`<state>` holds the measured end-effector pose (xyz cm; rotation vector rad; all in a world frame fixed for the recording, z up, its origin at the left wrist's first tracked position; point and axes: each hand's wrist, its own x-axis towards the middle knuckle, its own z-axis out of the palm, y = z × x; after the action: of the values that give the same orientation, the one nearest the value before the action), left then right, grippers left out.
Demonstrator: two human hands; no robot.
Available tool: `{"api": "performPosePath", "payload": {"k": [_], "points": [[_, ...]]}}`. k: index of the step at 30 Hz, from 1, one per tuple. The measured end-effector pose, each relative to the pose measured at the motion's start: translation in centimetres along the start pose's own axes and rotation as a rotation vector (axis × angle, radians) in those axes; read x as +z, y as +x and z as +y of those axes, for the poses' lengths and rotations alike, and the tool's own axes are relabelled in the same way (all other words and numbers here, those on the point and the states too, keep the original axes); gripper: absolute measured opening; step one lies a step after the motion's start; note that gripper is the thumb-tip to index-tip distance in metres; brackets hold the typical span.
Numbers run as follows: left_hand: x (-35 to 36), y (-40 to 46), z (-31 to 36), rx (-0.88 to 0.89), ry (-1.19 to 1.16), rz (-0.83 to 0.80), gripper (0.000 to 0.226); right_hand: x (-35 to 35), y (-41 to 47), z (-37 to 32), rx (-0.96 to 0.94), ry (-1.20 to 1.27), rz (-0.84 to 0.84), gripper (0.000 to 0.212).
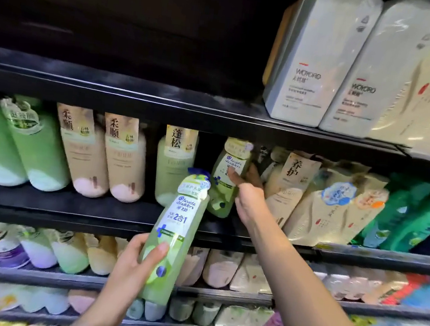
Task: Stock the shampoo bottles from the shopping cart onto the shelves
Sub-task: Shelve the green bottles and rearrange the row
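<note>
Store shelving, dark and tightly stocked, with one green bottle going into a gap and one more waiting.

Head view: the middle shelf (117, 228) carries the gap, between the pale green bottle (174, 165) on its left and the cream bottles (291, 189) on its right. The right hand (245, 191) reaches deep into this gap and grips the shelf-side shampoo bottle (227, 176), which leans with its top tilted to the right, its base near the shelf's front edge. The left hand (137, 264) is curled around the lower part of the second shampoo bottle (174, 235); this one is in the air before the shelf edge, long axis sloping up and to the right, cap pointing at the same gap. The left hand's bottle is just beside the gap, so I judge the way is blocked until the right arm and the leaning bottle make room. The cart is not visible.
</note>
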<state>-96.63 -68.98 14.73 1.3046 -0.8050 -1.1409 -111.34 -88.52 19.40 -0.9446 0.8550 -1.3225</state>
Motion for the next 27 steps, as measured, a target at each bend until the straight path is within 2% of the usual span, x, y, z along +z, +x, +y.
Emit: {"api": "performPosePath", "payload": {"k": [7,12,15,16,19,20,24,27], "points": [[0.6,-0.4,-0.4,-0.017,0.026,0.040,0.022,-0.6,1.6,1.0,-0.012,-0.119,-0.156,0.045],[0.8,-1.1,-0.5,-0.015,0.030,0.013,0.025,-1.0,1.7,1.0,-0.008,-0.291,-0.136,0.047],[0.8,-1.4,-0.3,0.006,0.033,-0.021,0.040,-0.9,1.0,1.0,-0.005,-0.366,-0.093,0.051],[0.8,-1.4,-0.3,0.011,0.031,-0.027,0.044,-1.0,0.3,1.0,0.003,-0.351,-0.056,0.048],[0.8,-1.3,-0.3,0.032,0.023,-0.033,0.046,-1.2,-4.0,1.2,0.027,-0.239,0.104,0.018],[0.9,-1.1,-0.2,0.047,0.030,-0.027,0.046,-1.1,-5.9,1.4,0.025,-0.218,0.106,0.016],[2.1,-0.2,0.1,0.129,0.062,0.008,0.043,-0.3,-12.2,2.1,0.054,-0.189,-0.092,0.036],[3.3,1.1,0.4,0.180,0.073,0.000,0.037,-0.2,-11.6,1.4,-0.034,-0.299,-0.084,0.045]]}}
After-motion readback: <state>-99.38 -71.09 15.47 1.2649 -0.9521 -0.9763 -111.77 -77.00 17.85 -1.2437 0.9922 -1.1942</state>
